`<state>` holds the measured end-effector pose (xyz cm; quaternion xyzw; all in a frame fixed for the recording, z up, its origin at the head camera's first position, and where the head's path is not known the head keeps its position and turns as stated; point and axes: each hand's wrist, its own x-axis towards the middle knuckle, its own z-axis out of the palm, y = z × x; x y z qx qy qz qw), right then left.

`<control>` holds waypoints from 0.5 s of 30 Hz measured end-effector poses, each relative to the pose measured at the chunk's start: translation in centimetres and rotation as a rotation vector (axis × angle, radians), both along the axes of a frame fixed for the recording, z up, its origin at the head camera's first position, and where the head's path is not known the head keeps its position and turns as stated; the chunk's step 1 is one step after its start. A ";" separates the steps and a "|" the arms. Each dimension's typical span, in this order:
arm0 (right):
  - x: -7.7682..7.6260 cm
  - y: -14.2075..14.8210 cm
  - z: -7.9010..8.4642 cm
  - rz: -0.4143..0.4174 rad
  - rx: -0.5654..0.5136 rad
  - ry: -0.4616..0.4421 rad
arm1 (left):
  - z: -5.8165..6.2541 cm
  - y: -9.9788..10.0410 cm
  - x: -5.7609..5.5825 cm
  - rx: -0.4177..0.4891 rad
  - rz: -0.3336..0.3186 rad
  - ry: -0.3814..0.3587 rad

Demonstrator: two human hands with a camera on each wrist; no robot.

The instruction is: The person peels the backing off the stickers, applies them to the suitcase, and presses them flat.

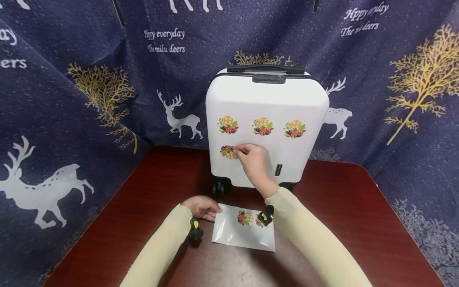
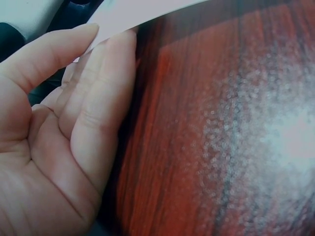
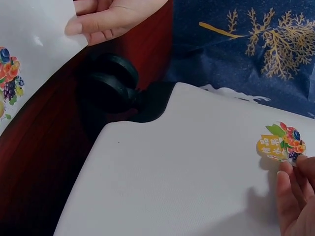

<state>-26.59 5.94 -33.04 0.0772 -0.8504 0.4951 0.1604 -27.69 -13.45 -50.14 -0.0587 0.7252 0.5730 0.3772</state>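
Observation:
A white suitcase (image 1: 265,99) stands upright on the table, with three fruit stickers in a row across its front. Below the left one, my right hand (image 1: 252,159) pinches the edge of another fruit sticker (image 1: 226,152) against the suitcase. This sticker has its fruit uppermost and its yellow part below, opposite to the row above. Whether it lies fully flat I cannot tell. Down on the table, my left hand (image 1: 202,208) holds the upper left corner of a glossy white sticker sheet (image 1: 233,235) between thumb and fingers. Two fruit stickers show on the sheet, one partly covered by the right wrist.
The dark red wooden table (image 1: 172,175) extends to both sides of the suitcase. Black wheels (image 1: 219,186) sit under the suitcase, near the left hand. A black label (image 1: 278,170) is low on its front. A navy deer-print cloth (image 1: 143,79) hangs behind.

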 end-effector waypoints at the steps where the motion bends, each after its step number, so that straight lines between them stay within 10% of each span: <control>1: 0.0 -0.1 0.0 -0.009 0.006 0.014 | 0.0 0.0 0.0 0.001 0.002 0.000; 15: 0.1 -0.7 -0.4 -0.093 0.129 0.170 | 0.4 0.1 0.3 -0.008 0.023 0.001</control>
